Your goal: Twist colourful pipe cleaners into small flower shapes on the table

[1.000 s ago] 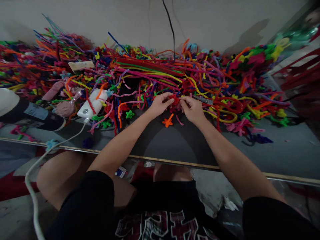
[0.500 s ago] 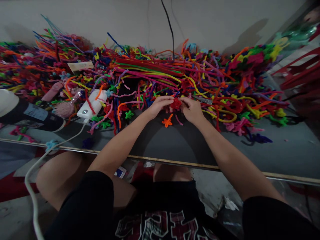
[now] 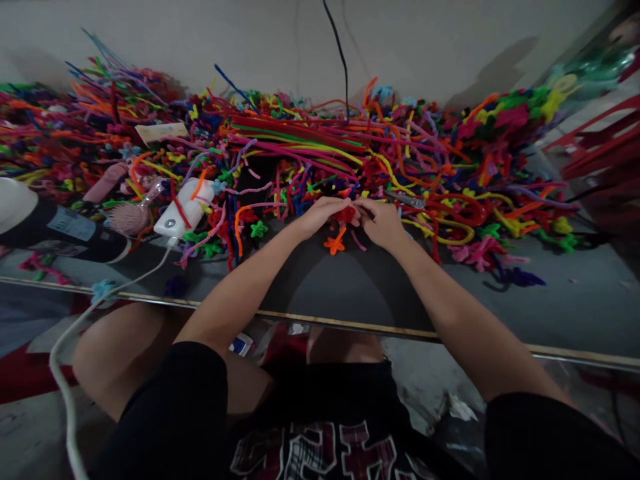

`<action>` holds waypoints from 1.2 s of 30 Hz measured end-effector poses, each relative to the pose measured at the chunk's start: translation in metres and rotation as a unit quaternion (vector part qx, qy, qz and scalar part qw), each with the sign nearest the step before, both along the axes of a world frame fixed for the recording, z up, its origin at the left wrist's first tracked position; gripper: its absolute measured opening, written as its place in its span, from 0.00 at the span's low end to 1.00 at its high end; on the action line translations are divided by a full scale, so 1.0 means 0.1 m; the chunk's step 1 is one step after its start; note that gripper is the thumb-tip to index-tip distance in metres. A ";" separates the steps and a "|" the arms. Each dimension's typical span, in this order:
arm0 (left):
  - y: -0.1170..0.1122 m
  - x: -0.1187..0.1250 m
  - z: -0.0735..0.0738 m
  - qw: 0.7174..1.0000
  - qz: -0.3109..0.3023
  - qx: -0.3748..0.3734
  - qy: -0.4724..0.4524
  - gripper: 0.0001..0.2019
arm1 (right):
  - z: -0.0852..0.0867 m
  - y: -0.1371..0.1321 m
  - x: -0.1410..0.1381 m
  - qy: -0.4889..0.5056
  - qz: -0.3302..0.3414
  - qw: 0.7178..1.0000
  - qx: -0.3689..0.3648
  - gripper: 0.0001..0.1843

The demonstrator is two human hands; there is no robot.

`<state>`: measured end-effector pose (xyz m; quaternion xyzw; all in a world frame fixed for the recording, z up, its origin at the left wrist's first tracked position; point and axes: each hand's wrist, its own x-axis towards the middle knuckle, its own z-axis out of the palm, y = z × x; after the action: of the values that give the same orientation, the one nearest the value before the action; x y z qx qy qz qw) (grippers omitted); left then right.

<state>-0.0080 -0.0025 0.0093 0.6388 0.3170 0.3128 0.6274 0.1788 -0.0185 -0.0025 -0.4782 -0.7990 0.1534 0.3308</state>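
Between my hands is a red pipe-cleaner flower [image 3: 346,214], partly covered by fingers. My left hand [image 3: 323,215] is closed on its left side, the fingers stretched over the top. From the right, my right hand [image 3: 379,221] pinches at the flower's edge with thumb and forefinger. Just below the hands, an orange pipe-cleaner flower [image 3: 334,245] with a short stem lies on the dark table [image 3: 350,287]. A short pink piece of pipe cleaner [image 3: 359,241] rests beside it. Scissors [image 3: 407,199] lie behind my right hand, partly among the pipe cleaners.
A heap of coloured pipe cleaners [image 3: 300,143] fills the back of the table. On the left are a dark bottle [image 3: 65,230], a pink brush [image 3: 131,217] and a white power strip [image 3: 184,208] with its cable [image 3: 120,288]. A black cord [image 3: 340,50] hangs down the wall.
Both hands have shifted slightly, and the red flower has turned and dropped a little to the left. More of it is now hidden by the fingers. The surrounding things have not moved.
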 end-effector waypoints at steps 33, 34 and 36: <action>0.00 -0.05 0.06 0.998 -0.059 -0.026 -0.022 0.17 | -0.03 0.03 -0.02 0.023 0.037 0.999 0.014 0.13; -0.01 -0.05 0.07 0.998 -0.060 -0.026 -0.022 0.17 | -0.03 0.03 -0.01 0.022 0.039 0.999 0.016 0.13; -0.02 -0.05 0.08 0.998 -0.062 -0.026 -0.019 0.17 | -0.04 0.04 -0.01 0.019 0.042 0.999 0.019 0.13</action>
<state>-0.0127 -0.0041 0.0169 0.6349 0.2731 0.2769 0.6676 0.1775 -0.0147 -0.0064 -0.4349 -0.8145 0.1607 0.3487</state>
